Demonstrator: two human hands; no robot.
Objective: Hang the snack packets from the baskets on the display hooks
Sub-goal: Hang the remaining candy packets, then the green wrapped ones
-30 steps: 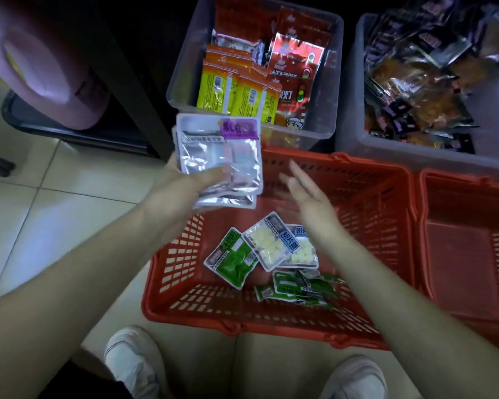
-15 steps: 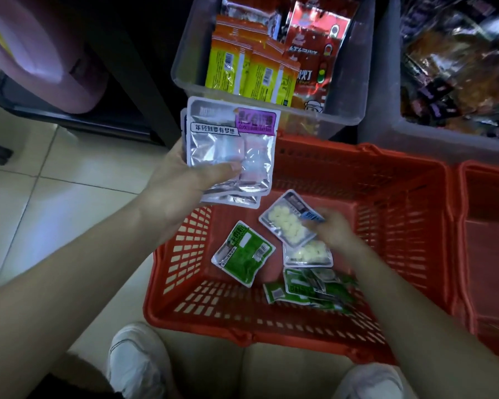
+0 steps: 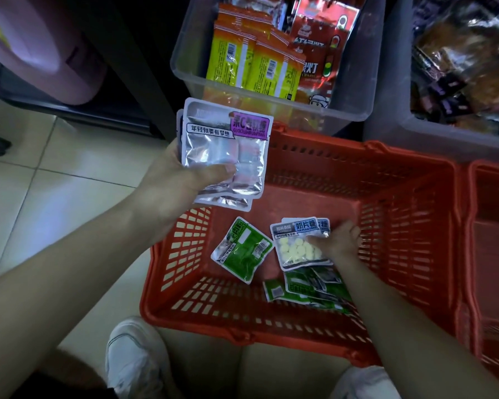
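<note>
Right hand (image 3: 339, 243), now lower in the red plastic basket (image 3: 386, 156), is edge-pinching a seemingly light, slippery clear tablet packet (image 3: 296, 250), left hand (image 3: 173, 180) gripping silver foil packets (image 3: 222, 145).

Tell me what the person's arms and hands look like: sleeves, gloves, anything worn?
Both arms are bare along all that shows: no sleeve on the left forearm or the right forearm. The left hand and the right hand are ungloved, and no ring, watch or bracelet shows on either.
</note>
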